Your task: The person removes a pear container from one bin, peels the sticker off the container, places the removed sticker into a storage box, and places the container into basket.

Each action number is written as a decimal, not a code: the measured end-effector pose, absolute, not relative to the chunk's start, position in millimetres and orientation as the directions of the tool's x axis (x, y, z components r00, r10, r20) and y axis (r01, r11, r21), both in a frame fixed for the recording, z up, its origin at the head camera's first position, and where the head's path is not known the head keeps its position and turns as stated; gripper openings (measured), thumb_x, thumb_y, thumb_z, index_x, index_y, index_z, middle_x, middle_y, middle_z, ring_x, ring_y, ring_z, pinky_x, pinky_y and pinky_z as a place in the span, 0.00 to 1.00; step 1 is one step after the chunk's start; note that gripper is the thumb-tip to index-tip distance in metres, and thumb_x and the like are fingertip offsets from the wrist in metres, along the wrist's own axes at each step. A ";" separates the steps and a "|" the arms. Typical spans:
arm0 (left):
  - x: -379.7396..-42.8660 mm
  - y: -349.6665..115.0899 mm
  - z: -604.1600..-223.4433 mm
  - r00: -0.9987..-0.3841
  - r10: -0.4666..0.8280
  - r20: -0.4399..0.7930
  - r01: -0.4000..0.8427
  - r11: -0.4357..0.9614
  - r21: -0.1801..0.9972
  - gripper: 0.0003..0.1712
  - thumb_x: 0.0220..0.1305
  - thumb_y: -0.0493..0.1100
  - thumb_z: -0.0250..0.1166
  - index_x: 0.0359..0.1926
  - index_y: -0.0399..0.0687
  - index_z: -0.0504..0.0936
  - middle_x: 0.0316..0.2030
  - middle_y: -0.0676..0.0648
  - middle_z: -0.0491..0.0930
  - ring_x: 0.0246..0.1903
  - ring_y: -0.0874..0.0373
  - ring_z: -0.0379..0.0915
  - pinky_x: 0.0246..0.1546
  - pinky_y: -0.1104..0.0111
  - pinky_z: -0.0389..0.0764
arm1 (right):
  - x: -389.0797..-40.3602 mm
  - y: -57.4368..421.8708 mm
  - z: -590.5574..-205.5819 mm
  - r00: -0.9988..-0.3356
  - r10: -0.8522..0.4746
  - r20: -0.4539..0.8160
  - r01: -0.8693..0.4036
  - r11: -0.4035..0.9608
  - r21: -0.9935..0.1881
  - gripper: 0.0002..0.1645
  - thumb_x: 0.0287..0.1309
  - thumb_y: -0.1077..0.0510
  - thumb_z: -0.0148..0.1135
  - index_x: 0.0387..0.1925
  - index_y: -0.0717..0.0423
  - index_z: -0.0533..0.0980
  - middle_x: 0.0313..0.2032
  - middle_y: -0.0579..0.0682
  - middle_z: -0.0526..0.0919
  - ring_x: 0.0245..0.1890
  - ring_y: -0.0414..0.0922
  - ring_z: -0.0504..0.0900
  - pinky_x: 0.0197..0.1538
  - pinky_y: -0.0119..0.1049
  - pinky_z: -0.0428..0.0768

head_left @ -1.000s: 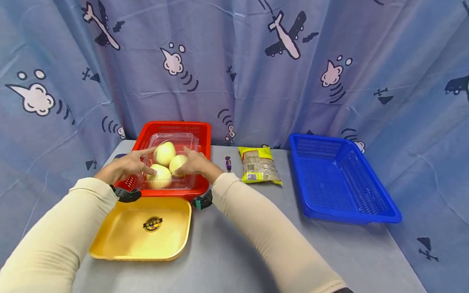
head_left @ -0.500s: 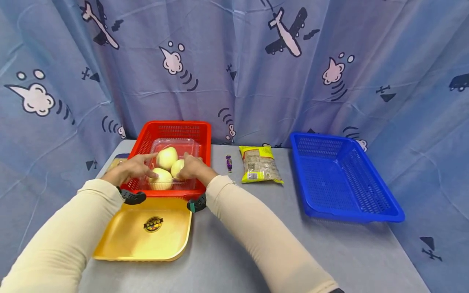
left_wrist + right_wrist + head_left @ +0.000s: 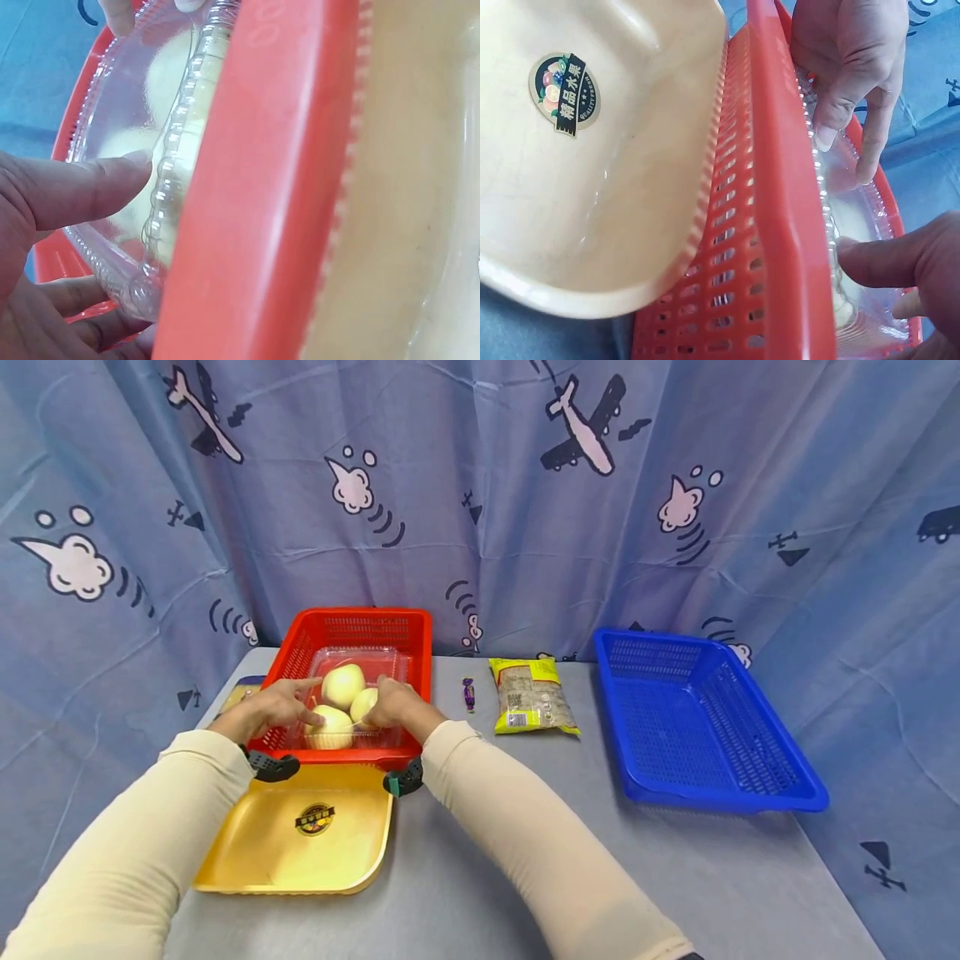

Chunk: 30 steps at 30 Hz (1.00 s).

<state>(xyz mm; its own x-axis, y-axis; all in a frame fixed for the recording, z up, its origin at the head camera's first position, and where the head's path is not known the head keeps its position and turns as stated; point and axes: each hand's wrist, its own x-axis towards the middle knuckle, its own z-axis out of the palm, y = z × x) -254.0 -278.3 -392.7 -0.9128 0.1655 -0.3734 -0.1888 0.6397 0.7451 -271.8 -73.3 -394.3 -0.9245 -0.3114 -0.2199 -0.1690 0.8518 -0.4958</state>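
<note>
A clear plastic clamshell box [image 3: 356, 657] with three pale yellow round fruits [image 3: 343, 685] lies inside the red basket [image 3: 424, 643]. My left hand [image 3: 279, 703] grips the box's left side; in the left wrist view its thumb [image 3: 97, 187] lies on the lid while the other fingers curl down the side. On the opposite side my right hand [image 3: 399, 703] holds the box, its thumb [image 3: 881, 262] flat against the lid in the right wrist view. The basket wall hides the box's underside.
A yellow tray [image 3: 262, 860] with a round label stands just in front of the red basket. To the right are a purple wrapped candy [image 3: 468, 695], a yellow-edged packet [image 3: 534, 697] and a blue basket [image 3: 660, 727]. Behind hangs a blue curtain [image 3: 517, 527]; a tan-and-blue item [image 3: 243, 688] peeks out at left.
Between the first and second frames, both hands and the box moved slightly down and toward me within the red basket. Since then they have stayed almost still.
</note>
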 end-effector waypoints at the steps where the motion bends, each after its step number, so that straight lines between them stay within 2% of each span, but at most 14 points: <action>1: -253.0 -279.1 -392.6 -0.913 0.164 -0.374 -0.190 0.640 0.744 0.51 0.58 0.34 0.68 0.75 0.38 0.47 0.65 0.20 0.49 0.51 0.39 0.61 0.35 0.64 0.75 | -271.2 -73.3 -393.8 -0.926 -0.310 -0.216 -0.169 0.851 -0.498 0.44 0.48 0.50 0.75 0.65 0.56 0.65 0.46 0.50 0.77 0.41 0.45 0.75 0.46 0.34 0.78; 2: -251.9 -280.0 -392.5 -0.913 0.163 -0.373 -0.191 0.639 0.745 0.51 0.59 0.34 0.68 0.75 0.38 0.46 0.65 0.20 0.49 0.56 0.36 0.56 0.38 0.62 0.75 | -270.6 -73.2 -393.3 -0.927 -0.309 -0.211 -0.168 0.848 -0.503 0.45 0.47 0.50 0.75 0.64 0.56 0.65 0.45 0.50 0.77 0.40 0.45 0.75 0.46 0.34 0.78; 4: -249.6 -280.7 -391.5 -0.914 0.161 -0.371 -0.189 0.641 0.744 0.51 0.59 0.35 0.68 0.75 0.38 0.46 0.65 0.20 0.48 0.60 0.34 0.53 0.46 0.57 0.74 | -269.1 -71.9 -392.1 -0.929 -0.309 -0.204 -0.170 0.846 -0.506 0.46 0.46 0.49 0.76 0.65 0.56 0.65 0.46 0.51 0.77 0.41 0.46 0.75 0.46 0.35 0.78; 6: -247.6 -281.0 -390.8 -0.915 0.161 -0.369 -0.187 0.642 0.744 0.51 0.59 0.37 0.68 0.75 0.37 0.46 0.66 0.20 0.48 0.61 0.32 0.53 0.53 0.51 0.71 | -267.8 -69.3 -391.0 -0.928 -0.316 -0.195 -0.182 0.845 -0.503 0.49 0.48 0.49 0.75 0.69 0.56 0.62 0.51 0.51 0.77 0.45 0.47 0.74 0.51 0.37 0.77; 9: -245.4 -280.0 -390.6 -0.920 0.165 -0.356 -0.176 0.639 0.749 0.50 0.59 0.39 0.69 0.75 0.38 0.48 0.66 0.22 0.50 0.61 0.33 0.53 0.58 0.48 0.66 | -264.7 -63.0 -388.9 -0.926 -0.325 -0.190 -0.193 0.843 -0.502 0.54 0.50 0.49 0.74 0.73 0.55 0.57 0.60 0.52 0.74 0.52 0.48 0.73 0.57 0.39 0.73; 12: -243.4 -279.8 -390.5 -0.926 0.159 -0.344 -0.168 0.641 0.749 0.50 0.59 0.41 0.69 0.75 0.39 0.49 0.66 0.24 0.53 0.56 0.37 0.57 0.53 0.52 0.71 | -261.6 -56.6 -385.8 -0.923 -0.340 -0.180 -0.203 0.829 -0.521 0.54 0.52 0.49 0.73 0.74 0.55 0.54 0.64 0.53 0.70 0.57 0.50 0.72 0.59 0.41 0.71; 15: -240.8 -281.1 -389.0 -0.930 0.141 -0.339 -0.176 0.640 0.748 0.50 0.59 0.41 0.69 0.75 0.40 0.50 0.65 0.26 0.56 0.43 0.42 0.65 0.43 0.58 0.74 | -257.9 -52.1 -381.6 -0.919 -0.357 -0.170 -0.211 0.806 -0.553 0.54 0.52 0.49 0.72 0.74 0.55 0.54 0.65 0.53 0.69 0.60 0.51 0.70 0.60 0.43 0.70; 17: -239.7 -281.0 -387.4 -0.932 0.136 -0.335 -0.176 0.639 0.749 0.50 0.60 0.42 0.69 0.75 0.41 0.49 0.64 0.27 0.57 0.33 0.45 0.65 0.37 0.59 0.74 | -256.2 -48.4 -378.1 -0.917 -0.368 -0.156 -0.226 0.799 -0.557 0.54 0.53 0.48 0.72 0.74 0.55 0.53 0.66 0.54 0.68 0.61 0.51 0.70 0.61 0.43 0.69; 18: -239.0 -280.9 -386.4 -0.934 0.136 -0.331 -0.174 0.635 0.753 0.50 0.60 0.41 0.69 0.75 0.41 0.49 0.65 0.28 0.56 0.33 0.45 0.65 0.36 0.59 0.73 | -255.1 -46.6 -376.3 -0.916 -0.374 -0.147 -0.235 0.797 -0.557 0.54 0.53 0.48 0.72 0.74 0.55 0.53 0.66 0.53 0.68 0.61 0.51 0.70 0.61 0.43 0.69; 19: -238.1 -280.7 -385.5 -0.935 0.142 -0.326 -0.168 0.632 0.756 0.50 0.61 0.42 0.68 0.75 0.41 0.48 0.65 0.28 0.55 0.34 0.44 0.65 0.38 0.57 0.73 | -254.2 -44.9 -374.8 -0.917 -0.374 -0.141 -0.238 0.793 -0.561 0.54 0.53 0.48 0.72 0.74 0.55 0.53 0.65 0.53 0.69 0.60 0.51 0.71 0.60 0.43 0.70; 21: -235.8 -280.8 -383.4 -0.936 0.153 -0.316 -0.154 0.631 0.761 0.50 0.61 0.43 0.68 0.75 0.40 0.47 0.68 0.28 0.52 0.45 0.39 0.65 0.49 0.51 0.72 | -252.7 -41.8 -372.2 -0.917 -0.381 -0.122 -0.252 0.788 -0.562 0.54 0.53 0.48 0.71 0.74 0.55 0.53 0.64 0.54 0.70 0.59 0.51 0.72 0.59 0.44 0.71; 24: -231.9 -281.2 -380.0 -0.941 0.152 -0.302 -0.141 0.634 0.761 0.51 0.61 0.44 0.68 0.75 0.40 0.47 0.70 0.28 0.48 0.60 0.34 0.53 0.59 0.44 0.63 | -250.1 -36.4 -368.0 -0.918 -0.382 -0.107 -0.256 0.777 -0.575 0.54 0.54 0.48 0.71 0.75 0.53 0.52 0.64 0.54 0.71 0.57 0.51 0.73 0.57 0.45 0.74; 30: -226.0 -279.0 -373.4 -0.955 0.127 -0.267 -0.129 0.631 0.765 0.52 0.60 0.47 0.69 0.75 0.42 0.48 0.67 0.28 0.54 0.58 0.35 0.55 0.56 0.46 0.67 | -244.1 -23.7 -357.5 -0.909 -0.409 -0.078 -0.287 0.750 -0.596 0.54 0.56 0.48 0.69 0.76 0.50 0.49 0.64 0.53 0.70 0.56 0.50 0.73 0.55 0.46 0.75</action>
